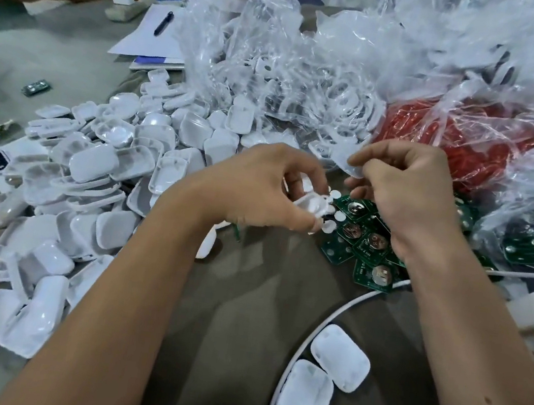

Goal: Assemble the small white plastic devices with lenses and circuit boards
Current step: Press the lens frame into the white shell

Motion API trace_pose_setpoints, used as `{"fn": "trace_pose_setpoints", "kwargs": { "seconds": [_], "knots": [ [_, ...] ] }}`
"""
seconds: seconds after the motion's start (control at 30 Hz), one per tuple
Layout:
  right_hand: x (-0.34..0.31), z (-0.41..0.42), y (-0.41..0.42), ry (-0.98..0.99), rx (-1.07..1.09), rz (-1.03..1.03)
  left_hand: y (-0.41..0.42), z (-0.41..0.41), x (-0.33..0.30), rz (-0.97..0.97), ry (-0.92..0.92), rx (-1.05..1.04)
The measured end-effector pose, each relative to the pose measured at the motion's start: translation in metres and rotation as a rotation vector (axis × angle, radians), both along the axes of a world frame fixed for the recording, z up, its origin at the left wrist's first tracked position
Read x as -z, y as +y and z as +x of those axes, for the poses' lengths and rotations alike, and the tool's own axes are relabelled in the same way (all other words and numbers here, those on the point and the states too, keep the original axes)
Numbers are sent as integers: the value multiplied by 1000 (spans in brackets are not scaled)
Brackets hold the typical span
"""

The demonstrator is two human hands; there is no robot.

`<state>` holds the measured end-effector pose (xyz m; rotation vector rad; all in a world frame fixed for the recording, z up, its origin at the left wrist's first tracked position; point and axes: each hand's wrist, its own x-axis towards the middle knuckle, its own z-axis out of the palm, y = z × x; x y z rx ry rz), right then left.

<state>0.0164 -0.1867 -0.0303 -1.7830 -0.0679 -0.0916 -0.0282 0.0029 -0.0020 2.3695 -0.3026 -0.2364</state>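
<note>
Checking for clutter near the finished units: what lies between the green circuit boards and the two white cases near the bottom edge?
In the head view, a white cable curves across bare tabletop between the green circuit boards and the two white cases.

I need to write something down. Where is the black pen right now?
In the head view the black pen lies at the upper left, on the white paper, just left of the clear plastic bags.

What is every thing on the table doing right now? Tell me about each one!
left hand: grips a white shell
white shell: held above the table
right hand: pinches a clear lens
clear lens: held up
green circuit boards: loose pile
white shell pile: heaped, loose
two white cases: lying flat, side by side
pen: resting on paper
</note>
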Motion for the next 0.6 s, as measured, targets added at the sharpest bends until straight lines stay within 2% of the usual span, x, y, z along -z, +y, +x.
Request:
{"fn": "trace_pose_setpoints", "kwargs": {
  "seconds": [0.2, 0.3, 0.47, 0.6],
  "knots": [
    [0, -7, 3, 26, -171, -152, -1, 9, 12, -7, -152, -257],
    [1, -11, 4, -7, -197, -306, -9, 9, 18, -48, -237, -362],
    [-2, -11, 6, -3, -162, -359, -19, 9, 21, -37, -385, -381],
    [-1, -10, 9, 5, -138, -341, -22, 8, 22, -42, -348, -369]
  ]
}}
